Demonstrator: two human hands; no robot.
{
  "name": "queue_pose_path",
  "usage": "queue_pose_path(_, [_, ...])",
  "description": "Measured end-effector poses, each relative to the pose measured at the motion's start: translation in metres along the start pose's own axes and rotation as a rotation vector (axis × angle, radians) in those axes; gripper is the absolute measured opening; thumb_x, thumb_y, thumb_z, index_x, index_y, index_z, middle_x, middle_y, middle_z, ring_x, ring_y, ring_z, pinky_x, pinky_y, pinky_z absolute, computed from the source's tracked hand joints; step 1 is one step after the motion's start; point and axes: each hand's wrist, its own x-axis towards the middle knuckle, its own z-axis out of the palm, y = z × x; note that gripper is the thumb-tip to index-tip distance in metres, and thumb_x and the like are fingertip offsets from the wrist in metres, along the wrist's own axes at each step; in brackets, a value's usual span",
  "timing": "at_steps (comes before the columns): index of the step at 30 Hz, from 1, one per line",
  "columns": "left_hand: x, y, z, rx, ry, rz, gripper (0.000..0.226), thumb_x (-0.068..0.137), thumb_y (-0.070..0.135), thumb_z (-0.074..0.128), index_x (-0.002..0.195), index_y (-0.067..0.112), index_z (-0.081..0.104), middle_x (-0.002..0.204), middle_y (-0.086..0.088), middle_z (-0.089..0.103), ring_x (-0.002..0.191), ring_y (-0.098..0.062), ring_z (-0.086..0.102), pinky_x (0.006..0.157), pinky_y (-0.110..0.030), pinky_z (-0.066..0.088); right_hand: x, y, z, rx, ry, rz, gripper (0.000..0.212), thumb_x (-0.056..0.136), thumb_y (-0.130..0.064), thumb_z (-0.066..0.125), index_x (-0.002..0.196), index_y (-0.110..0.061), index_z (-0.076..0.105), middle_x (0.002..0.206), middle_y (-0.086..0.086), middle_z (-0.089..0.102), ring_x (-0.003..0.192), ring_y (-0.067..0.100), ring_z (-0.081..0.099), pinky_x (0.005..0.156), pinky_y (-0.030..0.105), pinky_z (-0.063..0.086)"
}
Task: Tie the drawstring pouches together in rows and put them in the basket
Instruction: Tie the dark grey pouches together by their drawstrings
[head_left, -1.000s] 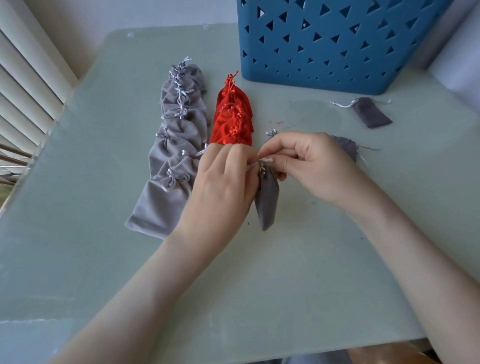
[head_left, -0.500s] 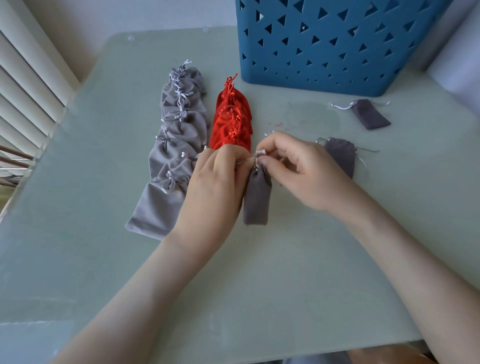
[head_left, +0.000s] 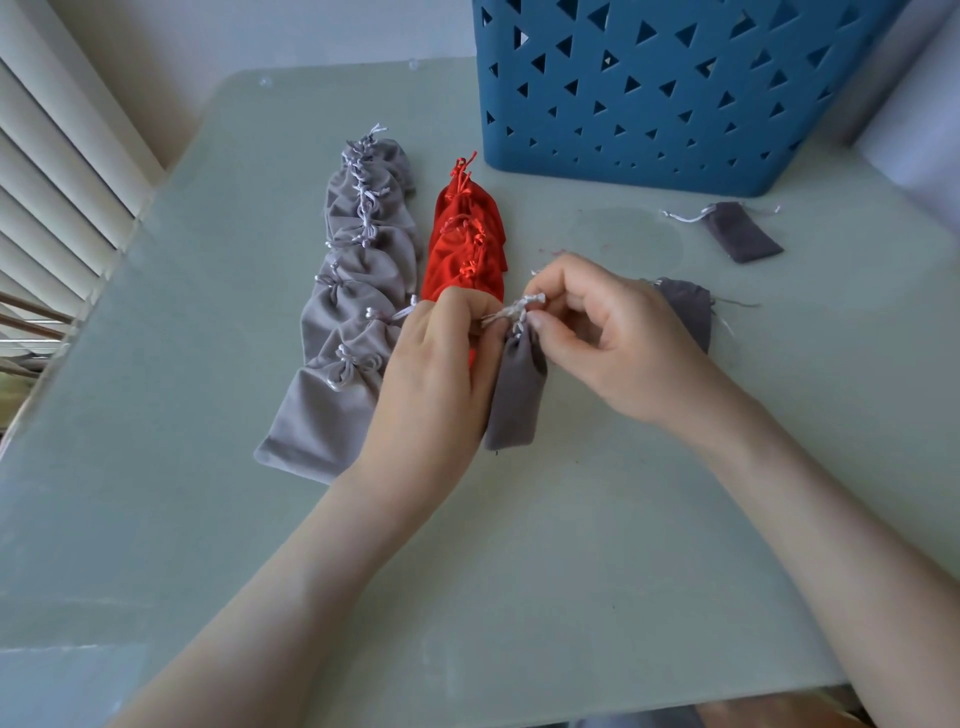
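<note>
Pale green table sitting beside white blinds.
The table (head_left: 571, 545) is filling most of the view, its glossy top catching soft light. Slatted blinds (head_left: 57, 197) are hanging along its left edge, a cream wall (head_left: 260, 36) is rising behind, and reddish specks (head_left: 550, 251) (too small to identify) are lying mid-table.

Pale green glass table (head_left: 571, 545), blue basket (head_left: 649, 104) stood at its far side, tied row of light grey pouches (head_left: 358, 291) laid at the left, row of red pouches (head_left: 462, 244) just beside it, dark grey pouch (head_left: 514, 395) laid beside that, its drawstring (head_left: 511, 310) lifted, second dark grey pouch (head_left: 685, 312) further right, third dark grey pouch (head_left: 743, 234) near the basket.
</note>
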Motion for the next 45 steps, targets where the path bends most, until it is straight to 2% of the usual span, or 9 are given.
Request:
queue_pose_path(8, [-0.002, 0.002, 0.003, 0.022, 0.087, -0.002, 0.016, 0.085, 0.025, 0.054, 0.081, 0.01, 0.057, 0.074, 0.006, 0.059, 0.072, -0.021, 0.058, 0.064, -0.024, 0.04, -0.002, -0.002, 0.0, -0.093, 0.057, -0.002, 0.024, 0.087, -0.005, 0.062, 0.078, -0.022, 0.047, 0.056, -0.013, 0.05, 0.053, -0.003, 0.047, 0.054, 0.005, 0.032])
queue_pose_path(14, [-0.001, 0.003, 0.001, 0.02, 0.085, -0.003, 0.014, 0.082, 0.023, 0.053, 0.078, 0.011, 0.056, 0.073, 0.003, 0.062, 0.072, -0.017, 0.056, 0.063, -0.021, 0.039, -0.003, -0.004, -0.001, -0.115, 0.049, -0.006, 0.023, 0.084, -0.004, 0.062, 0.077, -0.02, 0.047, 0.059, -0.01, 0.052, 0.057, 0.0, 0.048, 0.056, 0.006, 0.035])
queue_pose_path(16, [0.001, 0.002, -0.001, 0.013, 0.069, 0.034, 0.013, 0.082, 0.022, 0.054, 0.076, 0.01, 0.055, 0.071, 0.005, 0.059, 0.071, -0.012, 0.051, 0.061, -0.016, 0.036, -0.002, -0.004, -0.001, -0.093, 0.046, 0.027, 0.023, 0.085, -0.008, 0.062, 0.076, -0.023, 0.047, 0.061, -0.007, 0.054, 0.057, 0.001, 0.047, 0.056, 0.011, 0.036])
queue_pose_path(19, [0.003, 0.0, -0.004, 0.015, 0.044, 0.061, 0.012, 0.081, 0.019, 0.054, 0.074, 0.009, 0.055, 0.071, 0.013, 0.05, 0.07, -0.008, 0.047, 0.062, -0.007, 0.032, -0.001, -0.004, -0.005, 0.016, -0.022, 0.135, 0.008, 0.085, -0.022, 0.058, 0.078, -0.025, 0.054, 0.071, -0.003, 0.063, 0.065, 0.008, 0.053, 0.065, 0.031, 0.045])
queue_pose_path(23, [0.003, 0.0, -0.002, 0.069, 0.062, 0.099, 0.011, 0.078, 0.014, 0.056, 0.072, 0.006, 0.054, 0.069, 0.013, 0.046, 0.068, -0.008, 0.042, 0.065, -0.005, 0.03, 0.0, -0.003, -0.008, 0.133, -0.11, 0.221, 0.011, 0.086, -0.032, 0.056, 0.083, -0.023, 0.062, 0.075, -0.011, 0.067, 0.074, 0.002, 0.059, 0.072, 0.027, 0.046])
queue_pose_path(29, [0.001, 0.0, -0.005, 0.05, -0.038, 0.118, 0.012, 0.084, 0.018, 0.053, 0.081, 0.007, 0.059, 0.075, 0.004, 0.061, 0.073, -0.013, 0.05, 0.067, -0.016, 0.034, 0.0, 0.0, -0.005, 0.067, -0.088, 0.199, 0.006, 0.086, -0.028, 0.06, 0.08, -0.029, 0.06, 0.072, -0.009, 0.065, 0.07, 0.006, 0.056, 0.074, 0.036, 0.047])
queue_pose_path(33, [0.002, 0.003, -0.007, -0.034, -0.103, 0.023, 0.023, 0.089, 0.034, 0.055, 0.091, 0.013, 0.063, 0.08, 0.013, 0.062, 0.076, -0.003, 0.055, 0.07, -0.012, 0.041, 0.0, -0.001, -0.004, 0.019, -0.086, 0.169, 0.016, 0.089, -0.013, 0.065, 0.084, -0.027, 0.061, 0.079, -0.009, 0.07, 0.076, 0.002, 0.063, 0.077, 0.023, 0.048])
queue_pose_path(37, [0.006, -0.001, -0.008, -0.113, -0.14, -0.036, 0.015, 0.088, 0.023, 0.058, 0.087, 0.011, 0.067, 0.074, 0.014, 0.064, 0.071, 0.008, 0.057, 0.065, -0.004, 0.039, 0.0, -0.005, -0.002, 0.093, -0.066, 0.22, 0.025, 0.087, -0.005, 0.065, 0.075, -0.026, 0.059, 0.068, -0.012, 0.065, 0.062, -0.008, 0.057, 0.068, 0.008, 0.042])
queue_pose_path(45, [0.009, -0.002, -0.013, -0.226, -0.258, -0.142, 0.014, 0.089, 0.018, 0.062, 0.096, 0.012, 0.072, 0.085, 0.007, 0.073, 0.08, -0.001, 0.066, 0.077, -0.022, 0.052, 0.0, -0.004, -0.004, 0.021, -0.043, 0.24, 0.024, 0.088, -0.012, 0.066, 0.075, -0.031, 0.059, 0.076, -0.008, 0.07, 0.07, -0.005, 0.059, 0.074, 0.015, 0.046])
